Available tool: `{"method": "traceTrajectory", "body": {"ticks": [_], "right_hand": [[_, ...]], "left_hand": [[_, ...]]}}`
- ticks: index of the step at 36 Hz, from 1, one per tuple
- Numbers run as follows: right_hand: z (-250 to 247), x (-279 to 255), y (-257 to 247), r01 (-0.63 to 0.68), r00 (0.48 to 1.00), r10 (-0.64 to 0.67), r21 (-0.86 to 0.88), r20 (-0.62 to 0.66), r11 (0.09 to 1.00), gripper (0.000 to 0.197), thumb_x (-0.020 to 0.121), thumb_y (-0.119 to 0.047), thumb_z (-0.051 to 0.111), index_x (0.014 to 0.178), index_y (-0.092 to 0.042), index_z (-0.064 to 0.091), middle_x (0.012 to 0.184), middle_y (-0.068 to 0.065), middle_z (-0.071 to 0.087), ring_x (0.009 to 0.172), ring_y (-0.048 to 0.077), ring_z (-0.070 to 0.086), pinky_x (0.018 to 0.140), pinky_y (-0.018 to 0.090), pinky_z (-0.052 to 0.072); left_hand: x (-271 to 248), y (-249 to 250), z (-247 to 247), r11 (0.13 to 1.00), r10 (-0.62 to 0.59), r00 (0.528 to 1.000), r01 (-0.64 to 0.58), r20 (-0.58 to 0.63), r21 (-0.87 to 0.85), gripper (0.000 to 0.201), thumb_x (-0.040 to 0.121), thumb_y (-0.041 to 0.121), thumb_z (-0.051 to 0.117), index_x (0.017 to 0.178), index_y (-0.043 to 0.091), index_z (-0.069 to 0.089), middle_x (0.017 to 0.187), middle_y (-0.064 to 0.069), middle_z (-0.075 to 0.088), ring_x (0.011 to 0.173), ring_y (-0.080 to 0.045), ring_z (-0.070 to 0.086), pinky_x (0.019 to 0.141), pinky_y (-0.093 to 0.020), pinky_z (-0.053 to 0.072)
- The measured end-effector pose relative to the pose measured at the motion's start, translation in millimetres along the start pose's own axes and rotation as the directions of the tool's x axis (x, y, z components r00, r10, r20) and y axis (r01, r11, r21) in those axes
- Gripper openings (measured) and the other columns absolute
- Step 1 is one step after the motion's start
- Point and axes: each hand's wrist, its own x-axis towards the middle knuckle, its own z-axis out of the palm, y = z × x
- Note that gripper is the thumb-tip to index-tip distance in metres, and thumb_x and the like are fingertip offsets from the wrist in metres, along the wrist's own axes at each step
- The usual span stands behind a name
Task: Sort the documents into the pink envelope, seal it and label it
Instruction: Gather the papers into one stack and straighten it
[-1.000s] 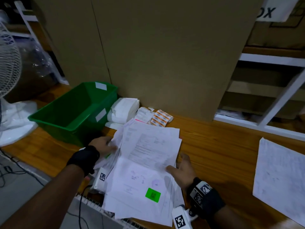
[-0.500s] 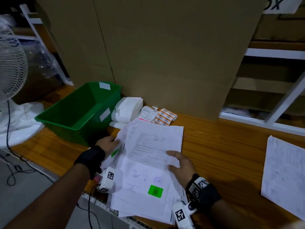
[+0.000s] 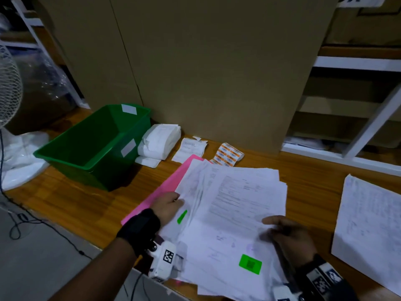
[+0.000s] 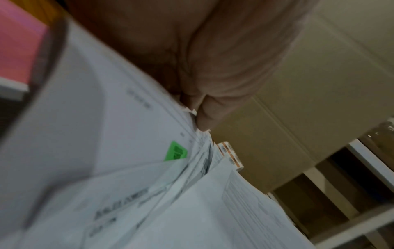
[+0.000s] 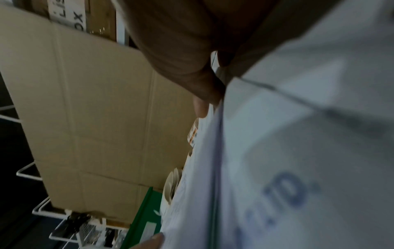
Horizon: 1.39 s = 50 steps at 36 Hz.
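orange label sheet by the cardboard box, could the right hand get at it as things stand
Probably not right away. The orange label sheet lies uncovered on the table beyond the papers, so the path looks free, but the right hand is holding that stack with the left hand and would have to let go first.

pink envelope (image 3: 160,190), white docs (image 3: 238,213) w/ green stickers (image 3: 250,264), green bin (image 3: 91,144)
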Motion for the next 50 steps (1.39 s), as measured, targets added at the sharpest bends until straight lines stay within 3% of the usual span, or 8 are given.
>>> {"method": "traceTrajectory", "body": {"ticks": [10, 15, 19, 25, 33, 37, 44, 50], "right_hand": [[-73.4, -27.3, -4.3, 0.108, 0.994, -0.110, -0.266, 0.007, 0.958, 0.043, 0.080, 0.006, 0.071, 0.080, -0.037, 0.076, 0.091, -0.011, 0.075, 0.091, 0.007, 0.068, 0.081, 0.021, 0.051], [-66.8, -20.9, -5.2, 0.125, 0.990, -0.095, -0.338, 0.105, 0.933, 0.025, 0.083, -0.005, 0.070, 0.080, -0.030, 0.069, 0.086, -0.019, 0.072, 0.089, 0.007, 0.068, 0.084, 0.015, 0.047], [-56.2, -18.7, -22.4, 0.075, 0.976, 0.002, -0.348, 0.217, 0.934, 0.017, 0.081, -0.025, 0.074, 0.088, -0.039, 0.067, 0.105, -0.011, 0.062, 0.093, 0.011, 0.060, 0.083, 0.025, 0.043], [-38.9, -9.1, -25.3, 0.056, 0.976, -0.012, -0.195, 0.219, 0.979, 0.015, 0.081, -0.024, 0.078, 0.088, -0.036, 0.072, 0.114, -0.009, 0.064, 0.108, 0.008, 0.059, 0.082, 0.012, 0.042], [-2.4, -9.0, -31.3, -0.003, 0.960, 0.002, 0.004, 0.279, 1.000, 0.019, 0.081, -0.012, 0.077, 0.088, -0.029, 0.072, 0.110, -0.011, 0.069, 0.106, 0.003, 0.061, 0.080, 0.011, 0.046], [9.2, -9.0, -35.4, 0.001, 0.954, -0.015, 0.049, 0.300, 0.999, 0.019, 0.083, -0.008, 0.075, 0.094, -0.024, 0.072, 0.112, -0.013, 0.069, 0.111, 0.000, 0.058, 0.079, 0.005, 0.042], [29.7, -6.8, -39.7, -0.021, 0.968, -0.004, 0.096, 0.252, 0.995, 0.024, 0.080, -0.011, 0.077, 0.093, -0.031, 0.075, 0.116, -0.014, 0.068, 0.113, -0.001, 0.057, 0.094, 0.020, 0.044], [47.5, -3.6, -51.5, -0.075, 0.981, 0.033, 0.217, 0.191, 0.973, 0.024, 0.078, 0.000, 0.075, 0.086, -0.023, 0.079, 0.106, -0.008, 0.074, 0.106, 0.010, 0.065, 0.094, 0.026, 0.052]], "left_hand": [[-13.5, 38.9, 51.6, 0.950, 0.062, 0.998, -0.058, -0.005, 0.307, 0.030, 0.091, 0.032, 0.063, 0.071, 0.017, 0.047, 0.071, -0.002, 0.039, 0.069, -0.021, 0.045, 0.059, -0.032, 0.030], [-15.0, 43.5, 48.1, 0.816, 0.010, 0.998, 0.029, -0.064, 0.577, 0.049, 0.089, 0.043, 0.068, 0.125, 0.011, 0.066, 0.129, -0.005, 0.065, 0.117, -0.023, 0.060, 0.101, -0.035, 0.048], [-6.6, 49.7, 40.2, 0.924, 0.010, 0.991, 0.043, -0.136, 0.381, 0.023, 0.085, 0.038, 0.076, 0.080, 0.019, 0.065, 0.079, 0.007, 0.061, 0.088, -0.021, 0.065, 0.080, -0.030, 0.050], [1.0, 65.4, 22.5, 0.884, -0.128, 0.978, 0.188, -0.164, 0.427, 0.056, 0.085, 0.051, 0.072, 0.126, 0.019, 0.052, 0.111, 0.001, 0.062, 0.099, -0.017, 0.058, 0.085, -0.030, 0.049], [-1.0, 65.3, 6.5, 0.967, -0.256, 0.967, 0.256, -0.015, 0.007, 0.037, 0.080, 0.027, 0.083, 0.110, 0.009, 0.070, 0.105, -0.007, 0.076, 0.098, -0.028, 0.070, 0.094, -0.046, 0.057], [-0.6, 68.7, 11.8, 0.956, -0.217, 0.974, 0.225, -0.059, 0.186, 0.034, 0.087, 0.032, 0.076, 0.112, 0.015, 0.060, 0.109, 0.001, 0.063, 0.094, -0.016, 0.058, 0.071, -0.024, 0.048], [8.2, 53.3, 16.4, 0.935, -0.190, 0.981, 0.189, -0.026, 0.299, 0.078, 0.060, 0.073, 0.078, 0.121, 0.030, 0.055, 0.116, 0.001, 0.067, 0.105, -0.022, 0.063, 0.092, -0.043, 0.055], [6.9, 50.0, 2.7, 0.980, -0.197, 0.980, 0.197, 0.041, 0.002, 0.059, 0.068, 0.050, 0.087, 0.118, 0.028, 0.065, 0.112, 0.000, 0.073, 0.104, -0.024, 0.067, 0.091, -0.044, 0.057]]}}
